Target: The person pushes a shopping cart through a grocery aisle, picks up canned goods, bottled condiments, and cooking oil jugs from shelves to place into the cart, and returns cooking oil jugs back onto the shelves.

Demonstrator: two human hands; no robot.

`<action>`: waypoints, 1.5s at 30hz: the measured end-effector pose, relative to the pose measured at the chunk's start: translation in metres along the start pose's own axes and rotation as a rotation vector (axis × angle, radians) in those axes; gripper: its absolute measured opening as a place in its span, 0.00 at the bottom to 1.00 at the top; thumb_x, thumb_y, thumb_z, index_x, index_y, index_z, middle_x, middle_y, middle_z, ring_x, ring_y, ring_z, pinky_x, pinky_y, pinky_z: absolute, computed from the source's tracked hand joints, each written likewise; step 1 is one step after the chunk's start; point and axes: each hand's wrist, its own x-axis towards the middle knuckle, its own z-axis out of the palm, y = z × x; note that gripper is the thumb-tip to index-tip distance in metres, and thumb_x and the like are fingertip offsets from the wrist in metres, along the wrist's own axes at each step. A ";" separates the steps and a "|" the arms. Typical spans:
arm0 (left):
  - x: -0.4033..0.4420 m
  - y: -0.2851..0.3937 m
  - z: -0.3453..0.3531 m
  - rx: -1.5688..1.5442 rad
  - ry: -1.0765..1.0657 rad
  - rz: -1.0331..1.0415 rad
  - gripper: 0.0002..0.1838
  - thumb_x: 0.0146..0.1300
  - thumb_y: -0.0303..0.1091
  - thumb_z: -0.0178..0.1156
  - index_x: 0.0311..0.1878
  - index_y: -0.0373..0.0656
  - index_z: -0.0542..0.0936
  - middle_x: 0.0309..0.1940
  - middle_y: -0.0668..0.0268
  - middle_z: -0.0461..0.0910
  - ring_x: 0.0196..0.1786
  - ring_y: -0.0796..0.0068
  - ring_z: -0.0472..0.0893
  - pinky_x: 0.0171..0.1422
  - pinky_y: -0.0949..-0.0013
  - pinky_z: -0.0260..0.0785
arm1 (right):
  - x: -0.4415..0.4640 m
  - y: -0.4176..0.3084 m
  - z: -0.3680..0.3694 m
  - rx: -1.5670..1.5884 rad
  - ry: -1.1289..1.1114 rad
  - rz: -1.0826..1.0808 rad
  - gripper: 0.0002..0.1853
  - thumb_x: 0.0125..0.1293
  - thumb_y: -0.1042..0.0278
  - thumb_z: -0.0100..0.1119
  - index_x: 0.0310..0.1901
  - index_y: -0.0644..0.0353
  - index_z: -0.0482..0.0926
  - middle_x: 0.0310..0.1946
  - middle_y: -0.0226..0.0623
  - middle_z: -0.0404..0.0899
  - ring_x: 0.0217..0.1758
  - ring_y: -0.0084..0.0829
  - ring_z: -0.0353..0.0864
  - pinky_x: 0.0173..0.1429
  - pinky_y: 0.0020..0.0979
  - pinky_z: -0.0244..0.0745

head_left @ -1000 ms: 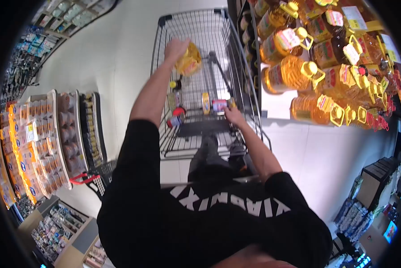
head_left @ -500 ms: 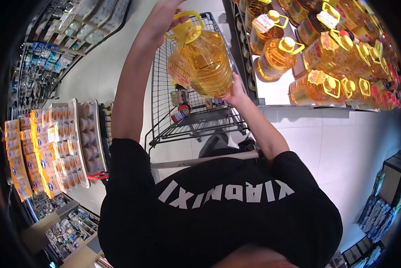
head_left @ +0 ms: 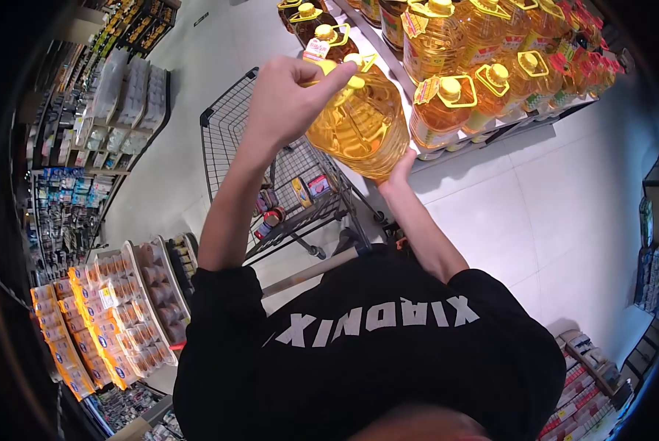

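A large clear jug of golden cooking oil [head_left: 362, 132] is held up in front of me, tilted, with its yellow cap end toward the upper left. My left hand [head_left: 291, 101] is closed at the jug's yellow handle and covers part of it. Against the jug's lower end, my right hand [head_left: 399, 175] supports the base from below and the right side. The jug is between the shopping cart [head_left: 230, 136] and the display of oil jugs. Several small packages, among them a yellow one [head_left: 301, 192], lie in the cart.
Rows of similar oil jugs [head_left: 443, 110] stand on a low display at the upper right. A shelf with orange-wrapped egg packs [head_left: 98, 323] is at the left. The cart's handlebar [head_left: 311, 272] crosses close to my body. Pale tiled floor [head_left: 491, 213] extends to the right.
My view has turned. The jug has moved from over the cart toward the display edge, still in both hands. The cart now appears further left and angled.
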 end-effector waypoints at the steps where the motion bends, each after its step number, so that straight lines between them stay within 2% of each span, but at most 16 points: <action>1: 0.001 -0.011 0.016 -0.100 -0.011 -0.090 0.33 0.61 0.52 0.65 0.09 0.38 0.68 0.07 0.77 0.58 0.15 0.86 0.55 0.20 0.71 0.43 | 0.010 -0.012 -0.019 0.012 0.006 -0.004 0.35 0.69 0.41 0.27 0.70 0.54 0.63 0.66 0.43 0.68 0.66 0.43 0.72 0.67 0.50 0.70; 10: 0.045 -0.083 0.149 -0.231 0.056 -0.454 0.37 0.67 0.59 0.51 0.11 0.35 0.71 0.11 0.61 0.74 0.20 0.71 0.80 0.27 0.63 0.68 | 0.073 -0.045 -0.139 -0.051 0.355 0.199 0.27 0.69 0.53 0.37 0.61 0.61 0.72 0.56 0.45 0.78 0.58 0.43 0.79 0.62 0.46 0.74; 12: 0.049 -0.085 0.163 -0.222 0.049 -0.527 0.33 0.68 0.58 0.50 0.16 0.38 0.72 0.15 0.67 0.70 0.21 0.78 0.72 0.27 0.71 0.66 | 0.094 -0.031 -0.161 -0.084 0.298 0.155 0.31 0.68 0.45 0.34 0.60 0.60 0.73 0.58 0.44 0.77 0.61 0.45 0.76 0.66 0.48 0.70; 14: 0.047 -0.090 0.172 -0.165 0.024 -0.567 0.38 0.68 0.60 0.46 0.13 0.36 0.75 0.14 0.57 0.78 0.23 0.65 0.81 0.34 0.61 0.70 | 0.094 -0.021 -0.165 -0.169 0.313 0.019 0.31 0.68 0.43 0.37 0.59 0.58 0.75 0.56 0.41 0.79 0.60 0.43 0.77 0.67 0.44 0.69; 18: 0.047 -0.107 0.198 -0.115 -0.033 -0.631 0.39 0.68 0.61 0.43 0.16 0.35 0.80 0.16 0.54 0.79 0.26 0.61 0.82 0.38 0.59 0.70 | 0.083 -0.028 -0.126 -0.327 0.563 0.281 0.36 0.69 0.36 0.36 0.68 0.54 0.65 0.69 0.42 0.64 0.70 0.46 0.65 0.70 0.56 0.60; 19: 0.049 -0.106 0.204 -0.133 -0.010 -0.637 0.39 0.68 0.61 0.42 0.16 0.35 0.80 0.16 0.54 0.79 0.27 0.59 0.82 0.40 0.58 0.70 | 0.071 -0.036 -0.101 -0.264 0.510 0.363 0.39 0.69 0.32 0.32 0.71 0.52 0.61 0.74 0.41 0.55 0.73 0.49 0.59 0.71 0.62 0.55; 22: 0.052 -0.098 0.206 -0.195 -0.026 -0.659 0.34 0.68 0.58 0.47 0.22 0.32 0.78 0.15 0.61 0.74 0.23 0.68 0.79 0.30 0.63 0.67 | 0.078 -0.031 -0.098 0.013 0.347 0.240 0.39 0.69 0.30 0.29 0.71 0.51 0.62 0.72 0.40 0.59 0.73 0.46 0.60 0.72 0.58 0.55; 24: 0.050 -0.083 0.210 -0.109 -0.116 -0.557 0.35 0.69 0.56 0.47 0.20 0.31 0.78 0.14 0.56 0.76 0.22 0.65 0.79 0.31 0.59 0.68 | 0.083 -0.038 -0.090 -0.092 0.456 0.216 0.38 0.70 0.32 0.24 0.70 0.49 0.64 0.69 0.39 0.65 0.71 0.44 0.64 0.71 0.56 0.60; 25: 0.047 -0.083 0.213 -0.074 -0.147 -0.490 0.33 0.68 0.55 0.48 0.18 0.35 0.81 0.15 0.50 0.77 0.23 0.49 0.80 0.34 0.53 0.70 | 0.088 -0.037 -0.100 -0.046 0.385 0.190 0.37 0.71 0.33 0.26 0.69 0.48 0.65 0.68 0.37 0.67 0.69 0.42 0.67 0.70 0.52 0.64; 30: 0.034 -0.079 0.213 -0.018 -0.145 -0.430 0.28 0.66 0.52 0.52 0.20 0.37 0.81 0.16 0.48 0.76 0.25 0.44 0.79 0.34 0.51 0.70 | 0.100 -0.036 -0.103 0.052 0.249 0.130 0.35 0.73 0.37 0.24 0.67 0.51 0.68 0.64 0.35 0.72 0.65 0.40 0.73 0.65 0.47 0.71; 32: 0.018 -0.073 0.203 0.053 -0.084 -0.208 0.22 0.63 0.47 0.56 0.24 0.38 0.83 0.21 0.49 0.79 0.27 0.46 0.80 0.35 0.54 0.72 | 0.095 -0.034 -0.110 0.024 0.175 0.109 0.36 0.72 0.36 0.24 0.68 0.51 0.65 0.66 0.36 0.69 0.67 0.41 0.71 0.67 0.48 0.69; 35: -0.041 -0.092 0.169 -0.020 0.028 -0.018 0.14 0.60 0.37 0.62 0.45 0.38 0.83 0.46 0.52 0.82 0.52 0.54 0.80 0.56 0.58 0.71 | 0.076 -0.033 -0.140 -0.090 0.303 0.162 0.37 0.72 0.33 0.28 0.71 0.52 0.60 0.70 0.44 0.62 0.71 0.42 0.64 0.70 0.49 0.64; 38: -0.139 -0.109 0.114 0.006 0.002 -0.220 0.18 0.59 0.32 0.62 0.52 0.37 0.78 0.54 0.52 0.76 0.57 0.51 0.76 0.63 0.57 0.67 | 0.035 -0.043 -0.125 -0.469 0.441 0.284 0.36 0.73 0.35 0.28 0.66 0.56 0.67 0.66 0.41 0.68 0.66 0.37 0.70 0.66 0.42 0.67; 42: -0.301 -0.152 0.019 0.196 -0.069 -0.468 0.21 0.56 0.29 0.63 0.54 0.37 0.75 0.54 0.52 0.73 0.58 0.51 0.73 0.64 0.56 0.65 | -0.055 -0.027 -0.043 -1.327 -0.086 -0.019 0.17 0.70 0.59 0.53 0.53 0.62 0.75 0.53 0.41 0.76 0.55 0.34 0.77 0.55 0.33 0.72; 43: -0.339 -0.162 -0.007 0.271 -0.097 -0.485 0.22 0.53 0.30 0.65 0.53 0.38 0.75 0.53 0.52 0.73 0.57 0.50 0.73 0.64 0.56 0.65 | -0.081 -0.017 -0.013 -1.546 -0.262 -0.309 0.19 0.63 0.63 0.61 0.52 0.65 0.73 0.49 0.42 0.76 0.53 0.38 0.76 0.57 0.36 0.71; 45: -0.393 -0.168 -0.058 0.372 -0.300 -0.502 0.25 0.51 0.34 0.67 0.53 0.39 0.76 0.54 0.52 0.73 0.57 0.51 0.73 0.61 0.56 0.66 | -0.123 0.004 0.021 -1.801 -0.583 -0.422 0.23 0.58 0.60 0.64 0.52 0.63 0.74 0.48 0.43 0.75 0.54 0.41 0.75 0.63 0.40 0.67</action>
